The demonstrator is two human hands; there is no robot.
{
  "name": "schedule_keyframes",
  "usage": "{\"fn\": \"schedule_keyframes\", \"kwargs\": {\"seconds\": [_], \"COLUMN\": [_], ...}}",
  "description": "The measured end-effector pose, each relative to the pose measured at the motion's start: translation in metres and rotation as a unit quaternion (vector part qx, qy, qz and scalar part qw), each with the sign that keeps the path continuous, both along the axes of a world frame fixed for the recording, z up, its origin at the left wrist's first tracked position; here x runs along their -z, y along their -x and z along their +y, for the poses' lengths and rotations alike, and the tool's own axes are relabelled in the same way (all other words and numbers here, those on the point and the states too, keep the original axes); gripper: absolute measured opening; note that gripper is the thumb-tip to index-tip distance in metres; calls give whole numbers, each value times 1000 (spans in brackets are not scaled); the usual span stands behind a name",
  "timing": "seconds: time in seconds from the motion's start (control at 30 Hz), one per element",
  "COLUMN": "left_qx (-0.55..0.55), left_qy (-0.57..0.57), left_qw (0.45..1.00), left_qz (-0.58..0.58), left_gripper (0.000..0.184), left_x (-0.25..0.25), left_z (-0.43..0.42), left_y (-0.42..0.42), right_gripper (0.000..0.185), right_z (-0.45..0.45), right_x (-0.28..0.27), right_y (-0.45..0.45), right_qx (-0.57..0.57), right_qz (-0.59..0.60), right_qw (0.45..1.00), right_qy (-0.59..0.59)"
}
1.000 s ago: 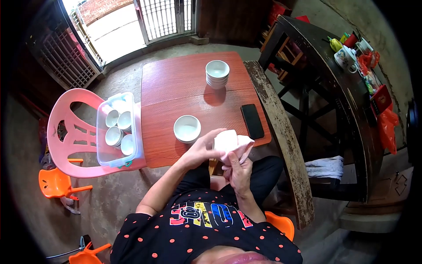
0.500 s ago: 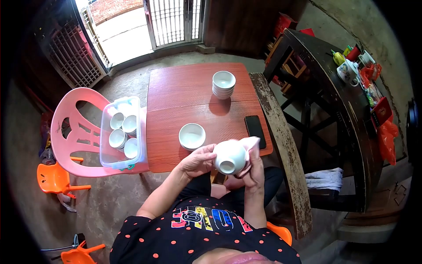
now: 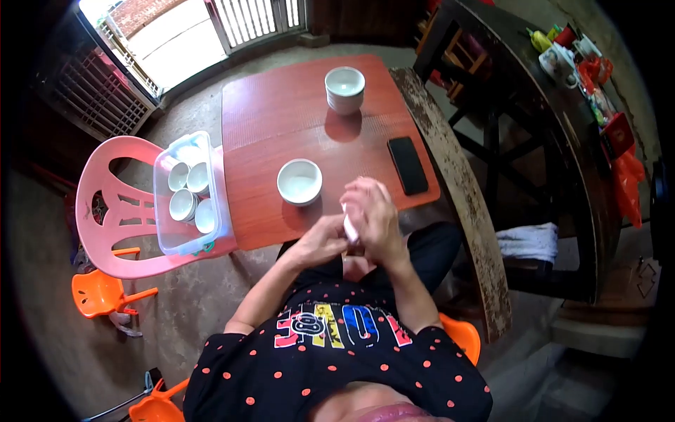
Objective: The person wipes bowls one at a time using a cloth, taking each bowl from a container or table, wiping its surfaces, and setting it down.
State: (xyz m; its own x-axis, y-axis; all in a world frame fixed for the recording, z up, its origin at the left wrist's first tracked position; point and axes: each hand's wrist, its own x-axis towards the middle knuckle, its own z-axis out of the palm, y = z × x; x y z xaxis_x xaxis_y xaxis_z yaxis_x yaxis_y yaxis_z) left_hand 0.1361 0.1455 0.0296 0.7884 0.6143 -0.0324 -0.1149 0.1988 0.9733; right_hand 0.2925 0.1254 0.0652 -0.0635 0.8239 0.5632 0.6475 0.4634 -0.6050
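Observation:
Both hands meet just in front of the table's near edge. My left hand (image 3: 320,243) is closed, fingers curled around a white bowl that is almost wholly hidden; only a pale sliver (image 3: 349,226) shows between the hands, probably its edge. Over it lies my right hand (image 3: 373,218), its bent fingers blurred by motion; the pink cloth seen in it before is hidden now. Another white bowl (image 3: 300,183) stands upright on the red-brown table (image 3: 260,133), just beyond the left hand. Farther back is a stack of white bowls (image 3: 344,90).
A black phone (image 3: 408,165) lies near the table's right edge. Left of the table, a clear plastic bin (image 3: 176,246) with several white cups rests on a pink chair (image 3: 102,204). A worn wooden bench (image 3: 460,190) runs along the right, beside a dark table (image 3: 534,91).
The bowl and pink cloth, plainly visible before, are now covered by the hands. My right hand has swung over towards the left one. The view has shifted, so the table appears higher.

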Motion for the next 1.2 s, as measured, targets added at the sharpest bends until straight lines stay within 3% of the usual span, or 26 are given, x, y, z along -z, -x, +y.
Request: {"fn": "schedule_keyframes", "kwargs": {"seconds": [0.07, 0.1, 0.13, 0.17, 0.23, 0.27, 0.33, 0.4, 0.47, 0.5, 0.53, 0.57, 0.6, 0.63, 0.7, 0.73, 0.77, 0.8, 0.87, 0.9, 0.93, 0.97, 1.0, 1.07, 1.1, 1.2], "left_qx": [15, 16, 17, -2, -44, -34, -175, -62, -97, 1, -1, -1, 0, -7, -23, -28, -35, -44, -35, -11, 12, 27, 23, 7, 6, 52], "left_qy": [-13, -47, -81, -78, -78, -18, -201, -200, -101, -118, -29, 6, 40, 38, 34, 0, -31, -63, -98, -33, 32, 39, 42, -3, -25, 1], "left_qw": [999, 997, 994, 995, 995, 996, 964, 975, 989, 988, 998, 999, 999, 999, 999, 1000, 999, 996, 994, 999, 999, 999, 999, 999, 999, 999], "left_qz": [44, 58, 70, 64, 48, 77, 0, 78, 45, 102, 64, 36, 8, 3, -10, 4, 19, 35, 34, 28, 20, 12, -17, -42, -32, -2], "left_gripper": [21, 22, 23, 23, 23, 37, 53, 64, 55, 43, 30, 27, 24, 23, 21, 22, 22, 23, 22, 22, 23, 26, 26, 23, 22, 28], "left_x": [-14, -19, -20, -17, -6, 7, 1, 20, 17, 0, -7, -23, -34, -33, -25, -16, -5, -1, -2, -4, -8, -14, -22, -18, -20, -29], "left_z": [0, 0, -2, -6, -7, -3, -6, -2, -7, 2, -2, -5, -7, -8, -7, -5, -4, -4, -5, -4, -4, -4, -6, -9, -8, 0], "left_y": [2, 3, 3, 3, 3, 8, 3, 25, 19, 17, 14, 12, 11, 12, 10, 10, 11, 13, 17, 18, 18, 18, 17, 12, 10, 11], "right_gripper": [26, 31, 35, 42, 41, 41, 43, 40, 35, 31, 31, 30, 28, 25, 23, 22, 20, 18, 19, 15, 14, 16, 20, 22, 23, 20], "right_z": [12, 17, 18, 16, 2, -8, -26, -32, -16, -4, -1, 9, 17, 16, 13, 9, 5, -8, -7, -1, 6, 10, 16, 8, 7, 13], "right_x": [8, 20, 29, 26, 20, 16, 9, 4, 8, 10, 8, 18, 20, 19, 7, 6, 6, -15, -18, -11, 3, 18, 36, 51, 42, 45], "right_y": [-14, -17, -20, -23, -5, 8, 23, 34, 19, 8, -1, -14, -21, -24, -18, -13, -4, 13, 11, 3, -7, -13, -22, -2, 10, -4], "right_qx": [-95, -163, -222, -221, -62, 22, -43, -41, 32, -12, -55, -155, -250, -222, -187, -163, -98, -35, -75, -97, -119, -184, -233, -267, -245, -211], "right_qz": [112, 313, 495, 508, 237, 82, -140, -138, -145, -150, 81, 237, 381, 390, 185, 78, -116, -102, -124, -18, 85, 367, 487, 665, 753, 684], "right_qw": [980, 908, 782, 752, 955, 994, 989, 990, 988, 988, 992, 945, 860, 839, 956, 983, 987, 993, 989, 994, 983, 866, 768, 642, 549, 606], "right_qy": [133, 227, 306, 357, 170, 65, -16, 9, -48, -31, 85, 161, 230, 307, 129, 36, -55, -37, -18, 46, 112, 283, 344, 274, 267, 346]}}
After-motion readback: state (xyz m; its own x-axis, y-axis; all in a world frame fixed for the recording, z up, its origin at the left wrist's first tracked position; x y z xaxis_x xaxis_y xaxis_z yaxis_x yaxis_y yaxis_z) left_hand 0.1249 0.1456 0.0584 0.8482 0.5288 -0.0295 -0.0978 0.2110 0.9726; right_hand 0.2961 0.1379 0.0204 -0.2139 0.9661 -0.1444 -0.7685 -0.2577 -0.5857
